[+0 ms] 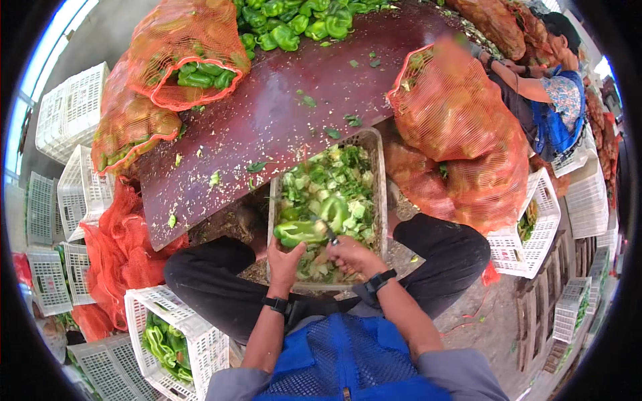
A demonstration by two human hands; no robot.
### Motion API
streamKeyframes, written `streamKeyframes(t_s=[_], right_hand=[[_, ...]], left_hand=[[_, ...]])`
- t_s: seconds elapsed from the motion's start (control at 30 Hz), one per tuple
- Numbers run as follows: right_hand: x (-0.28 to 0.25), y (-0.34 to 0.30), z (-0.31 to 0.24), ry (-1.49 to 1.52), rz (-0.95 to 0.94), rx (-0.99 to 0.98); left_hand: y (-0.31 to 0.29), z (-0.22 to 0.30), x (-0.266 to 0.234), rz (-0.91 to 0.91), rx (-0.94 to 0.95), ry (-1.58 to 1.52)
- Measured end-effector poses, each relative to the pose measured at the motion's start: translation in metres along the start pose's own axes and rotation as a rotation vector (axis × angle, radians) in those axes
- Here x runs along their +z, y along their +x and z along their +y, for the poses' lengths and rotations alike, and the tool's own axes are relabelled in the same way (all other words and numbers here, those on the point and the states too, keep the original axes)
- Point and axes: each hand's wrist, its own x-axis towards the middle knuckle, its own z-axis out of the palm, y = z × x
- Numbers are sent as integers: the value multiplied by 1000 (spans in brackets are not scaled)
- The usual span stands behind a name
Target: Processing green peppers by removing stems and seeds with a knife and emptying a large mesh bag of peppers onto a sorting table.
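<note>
My left hand [283, 262] is closed round a green bell pepper [298, 232], which lies on its side over the crate. In my right hand [353, 256] is a small knife with a dark handle [330, 234]; its tip end is close to the pepper's right side, and I cannot tell whether they touch. Below both hands stands a pale plastic crate [383, 200] between my knees. Green pepper tops, cores and pale seedy scraps [314, 184] fill it, with a large pepper piece [334, 211] lying on top.
A dark red table [281, 93], strewn with seeds, bears a heap of green peppers [294, 23]. Orange mesh sacks [461, 127] flank it. White crates [177, 327] stand left and right, one holding cut peppers [164, 347]. Another person [562, 100] sits at the far right.
</note>
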Motion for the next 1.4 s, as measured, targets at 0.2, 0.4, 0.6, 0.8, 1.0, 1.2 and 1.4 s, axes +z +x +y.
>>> streamKeyframes(t_s=[0.2, 0.4, 0.6, 0.8, 1.0, 1.2, 1.4], right_hand=[[-20, 18, 8, 125, 72, -53], [10, 32, 21, -552, 685, -403], [15, -23, -12, -365, 892, -614], [46, -63, -55, 16, 611, -845], [85, -93, -70, -486, 812, -1023], [90, -75, -51, -323, 599, -876], [82, -70, -42, -119, 363, -741]], left_hand=[[-3, -3, -4, 2, -68, -134], [-5, 34, -10, -37, -92, -469], [-13, 44, -15, -198, -116, -728], [-15, 52, -10, -235, -128, -727], [-19, 42, -23, -159, -65, -654], [-44, 39, -10, -129, -145, -219], [-58, 39, -4, -246, 23, -328]])
